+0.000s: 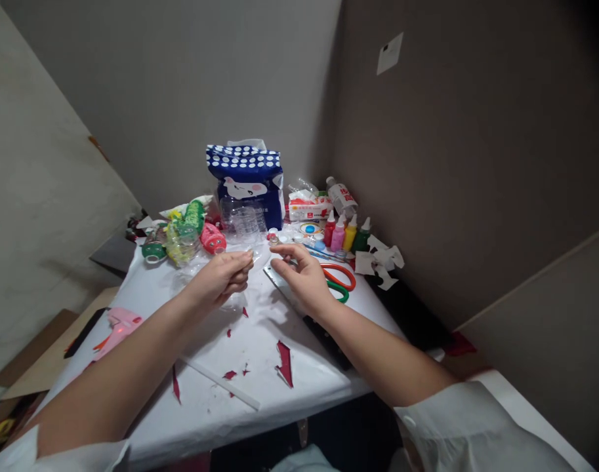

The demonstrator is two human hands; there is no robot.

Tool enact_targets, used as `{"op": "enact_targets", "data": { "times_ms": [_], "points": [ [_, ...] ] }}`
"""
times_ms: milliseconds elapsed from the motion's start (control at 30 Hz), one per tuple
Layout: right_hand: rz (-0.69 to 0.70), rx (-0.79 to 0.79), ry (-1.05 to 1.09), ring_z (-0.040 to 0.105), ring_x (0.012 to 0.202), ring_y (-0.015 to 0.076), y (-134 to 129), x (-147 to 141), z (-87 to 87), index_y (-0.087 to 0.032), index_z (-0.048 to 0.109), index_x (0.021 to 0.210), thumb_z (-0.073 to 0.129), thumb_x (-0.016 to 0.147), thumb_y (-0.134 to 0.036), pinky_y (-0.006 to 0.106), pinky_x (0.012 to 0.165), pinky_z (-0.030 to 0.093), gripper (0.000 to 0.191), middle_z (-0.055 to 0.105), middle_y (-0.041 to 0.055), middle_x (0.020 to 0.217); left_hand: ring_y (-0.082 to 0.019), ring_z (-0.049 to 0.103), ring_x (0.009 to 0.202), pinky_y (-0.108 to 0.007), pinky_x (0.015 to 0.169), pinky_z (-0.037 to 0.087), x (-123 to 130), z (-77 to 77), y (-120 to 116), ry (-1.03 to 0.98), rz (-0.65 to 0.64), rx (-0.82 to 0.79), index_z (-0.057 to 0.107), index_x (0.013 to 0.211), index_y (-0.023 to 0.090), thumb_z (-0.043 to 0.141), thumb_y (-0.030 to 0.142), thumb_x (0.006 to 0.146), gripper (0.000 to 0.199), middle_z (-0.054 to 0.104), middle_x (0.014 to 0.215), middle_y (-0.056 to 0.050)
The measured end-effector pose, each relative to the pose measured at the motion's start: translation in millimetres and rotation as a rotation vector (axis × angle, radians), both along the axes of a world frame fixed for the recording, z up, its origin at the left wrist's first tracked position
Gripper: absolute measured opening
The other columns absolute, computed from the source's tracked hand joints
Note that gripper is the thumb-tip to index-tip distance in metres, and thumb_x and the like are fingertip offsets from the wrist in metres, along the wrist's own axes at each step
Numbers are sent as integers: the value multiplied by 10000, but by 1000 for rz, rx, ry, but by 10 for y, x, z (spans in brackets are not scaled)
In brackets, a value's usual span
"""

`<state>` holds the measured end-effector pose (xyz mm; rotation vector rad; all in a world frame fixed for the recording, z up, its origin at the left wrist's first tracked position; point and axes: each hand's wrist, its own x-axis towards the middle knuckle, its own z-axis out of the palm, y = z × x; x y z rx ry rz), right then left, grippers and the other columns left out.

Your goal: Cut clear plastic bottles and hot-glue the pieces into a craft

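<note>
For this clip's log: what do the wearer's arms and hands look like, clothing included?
The left hand and right hand are bare, without gloves. The forearms are uncovered up to loose, pale whitish sleeves: the left sleeve and the right sleeve. No watch or bracelet shows on either wrist.

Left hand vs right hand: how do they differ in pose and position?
- Closure: the left hand has its fingers curled in and thumb and forefinger together; the right hand shows a gap between thumb and forefinger.
- Neighbours: the left hand is nearer the pink glue gun, the right hand nearer the yellow paint bottle.

Shared: both are bare, above the white tablecloth.
</note>
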<state>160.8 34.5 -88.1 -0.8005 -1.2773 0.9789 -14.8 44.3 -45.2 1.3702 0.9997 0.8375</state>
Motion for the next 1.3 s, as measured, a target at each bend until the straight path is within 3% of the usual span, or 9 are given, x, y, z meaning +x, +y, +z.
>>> {"op": "enact_targets", "data": {
  "times_ms": [167, 300, 467, 633, 800, 1000, 1167, 1300],
  "points": [
    [17, -28, -29, 541, 883, 177, 26, 5, -21, -220, 683, 981, 654, 793, -422, 322, 802, 467, 278, 613, 59, 1083, -23, 122, 363, -193, 404, 98, 36, -86, 1, -15, 13, 30, 523, 655, 168, 729, 529, 709, 420, 216, 409, 131],
    [13, -16, -37, 530, 902, 173, 28, 12, -23, -240, 652, 1045, 671, 787, -423, 313, 809, 462, 317, 578, 53, 1118, -34, 203, 415, -207, 439, 120, 72, -163, -33, 24, 22, 81, 661, 800, 127, 777, 463, 677, 376, 352, 485, 91],
    [4, 42, -49, 506, 848, 165, 28, 22, -20, -220, 599, 743, 661, 780, -356, 282, 740, 457, 154, 539, 25, 908, -53, 255, 457, -220, 460, 165, 94, -224, -70, 116, 70, 153, 690, 796, 123, 759, 437, 667, 346, 427, 536, 61],
    [3, 142, -63, 518, 938, 168, -2, 50, 7, -256, 635, 993, 648, 811, -324, 294, 773, 484, 195, 504, 50, 1101, -65, 317, 495, -214, 494, 222, 130, -208, -129, 139, 55, 210, 653, 650, 130, 780, 377, 614, 281, 442, 521, 52],
    [-50, 343, -136, 495, 1124, 206, -3, 83, 21, -249, 628, 923, 659, 820, -266, 288, 773, 513, 108, 460, 63, 1100, -80, 343, 511, -227, 516, 241, 131, -183, -150, 177, 44, 261, 627, 591, 141, 773, 357, 592, 261, 439, 515, 45],
    [-28, 360, -259, 462, 1198, 216, 3, 94, 0, -302, 623, 1138, 642, 834, -268, 336, 864, 534, 306, 408, 76, 1238, -83, 322, 505, -239, 517, 220, 103, -159, -118, 222, 88, 311, 628, 557, 145, 762, 346, 566, 242, 415, 490, 47],
    [-18, 275, -228, 479, 1175, 225, 72, 88, -35, -232, 636, 878, 653, 810, -266, 333, 837, 514, 78, 436, 81, 1163, -71, 283, 489, -236, 508, 192, 96, -155, -75, 227, 157, 304, 669, 606, 135, 764, 349, 566, 238, 408, 477, 57],
    [-15, 175, -212, 502, 1097, 221, 156, 73, -110, -215, 570, 754, 626, 813, -311, 311, 763, 492, 126, 478, 72, 1074, -66, 281, 482, -232, 493, 177, 67, -141, -44, 196, 221, 253, 707, 743, 130, 749, 382, 579, 303, 465, 527, 52]
  ]
}}
